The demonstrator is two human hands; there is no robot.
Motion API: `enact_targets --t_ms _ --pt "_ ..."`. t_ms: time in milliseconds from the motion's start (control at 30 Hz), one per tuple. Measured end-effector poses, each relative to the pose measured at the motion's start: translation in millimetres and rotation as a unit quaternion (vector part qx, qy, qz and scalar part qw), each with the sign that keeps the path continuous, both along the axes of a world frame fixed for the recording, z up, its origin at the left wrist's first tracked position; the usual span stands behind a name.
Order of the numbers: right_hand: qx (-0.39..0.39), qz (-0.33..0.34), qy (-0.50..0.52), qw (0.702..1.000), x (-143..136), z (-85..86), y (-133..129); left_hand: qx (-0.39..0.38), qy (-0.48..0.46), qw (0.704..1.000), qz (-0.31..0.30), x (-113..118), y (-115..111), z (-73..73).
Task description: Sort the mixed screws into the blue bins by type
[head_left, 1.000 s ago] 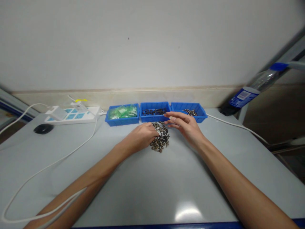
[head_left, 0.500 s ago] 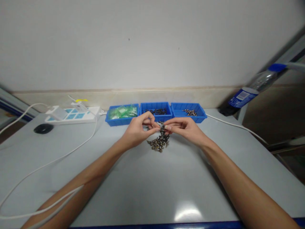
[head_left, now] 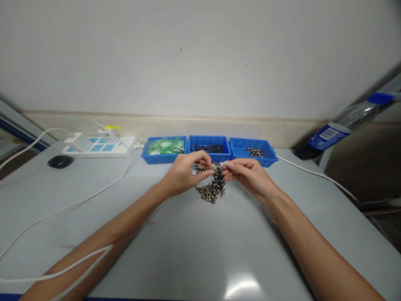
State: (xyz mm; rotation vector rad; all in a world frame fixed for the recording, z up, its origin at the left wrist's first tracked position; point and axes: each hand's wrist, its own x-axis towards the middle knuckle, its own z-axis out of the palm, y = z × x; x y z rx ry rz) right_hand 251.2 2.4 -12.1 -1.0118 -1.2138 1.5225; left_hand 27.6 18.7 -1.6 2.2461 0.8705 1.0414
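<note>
I hold left hand (head_left: 188,172) and right hand (head_left: 249,173) with thumbs and forefingers nearly pinched, presumably for fine control; whether they grip anything, I cannot tell. Screws (head_left: 210,193) lie beneath the fingers, bins (head_left: 165,159) just beyond, likely for short reach.

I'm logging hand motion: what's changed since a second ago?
The right hand has dropped toward the pile, its spread fingers now drawn together; the left hand has shifted toward the trays, its fingertips now close to the right's. Whether either grips anything is unclear. Trays, bottle and mouse stayed put.
</note>
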Motion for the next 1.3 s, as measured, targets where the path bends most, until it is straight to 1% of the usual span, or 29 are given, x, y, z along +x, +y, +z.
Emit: enact_targets --t_ms 100,167,233,300,333,367,433,467,500,567,633,667,733,833,933,1100,1233,1300 --pt "0.032 -0.044 0.017 0.998 -2.6 0.6 2.2 0.109 0.114 0.987 -0.008 -3.2 5.7 -9.4" --pt "0.056 -0.064 0.031 0.996 -3.5 0.7 3.9 0.148 0.165 0.975 -0.017 -2.7 7.2 -16.2" --pt "0.076 -0.08 0.018 0.994 -2.2 -0.1 5.8 0.168 0.202 0.965 -0.009 -0.5 6.3 -21.1" --pt "0.1 -0.094 -0.045 0.99 1.5 -2.0 7.8 0.178 0.226 0.958 0.005 2.6 4.0 -23.5" --pt "0.118 -0.1 -0.101 0.983 3.8 -3.3 8.5 0.182 0.234 0.955 0.009 4.1 2.8 -24.0" --pt "0.139 -0.103 -0.167 0.971 6.1 -4.7 9.0 0.189 0.242 0.952 0.01 5.6 1.7 -24.3" --pt "0.185 -0.093 -0.292 0.934 9.4 -7.7 9.0 0.208 0.257 0.944 0.005 7.7 0.5 -25.0" --pt "0.205 -0.083 -0.337 0.915 10.1 -9.2 8.6 0.218 0.264 0.939 0.0 8.2 0.3 -25.7" --pt "0.219 -0.071 -0.367 0.901 10.2 -10.5 8.0 0.225 0.27 0.936 -0.005 8.3 0.4 -26.4" --pt "0.237 -0.045 -0.387 0.89 8.7 -13.0 6.6 0.225 0.275 0.935 -0.008 7.6 1.2 -27.6" --pt "0.241 -0.023 -0.38 0.893 6.4 -15.5 5.7 0.214 0.272 0.938 -0.004 5.9 2.2 -27.4" --pt "0.234 -0.014 -0.37 0.899 5.4 -16.8 5.6 0.207 0.268 0.941 -0.003 4.9 2.7 -26.8" --pt "0.199 -0.006 -0.334 0.921 4.1 -19.1 6.1 0.193 0.256 0.947 -0.005 3.3 3.5 -25.0" --pt "0.136 -0.025 -0.259 0.956 4.0 -20.3 8.1 0.176 0.225 0.958 -0.012 2.2 4.2 -22.2" --pt "0.1 -0.049 -0.18 0.977 4.8 -16.4 9.4 0.164 0.176 0.971 -0.017 2.7 3.4 -19.3" --pt "0.088 -0.071 -0.083 0.99 1.4 -7.3 6.1 0.095 0.096 0.991 -0.001 5.3 -1.7 -9.8" --pt "0.096 -0.082 -0.04 0.991 -4.2 -8.3 4.3 0.071 0.064 0.995 -0.015 7.4 -5.5 -2.0" --pt "0.103 -0.09 -0.024 0.99 -6.6 -10.2 4.6 0.063 0.053 0.997 -0.009 8.3 -6.7 -0.2"
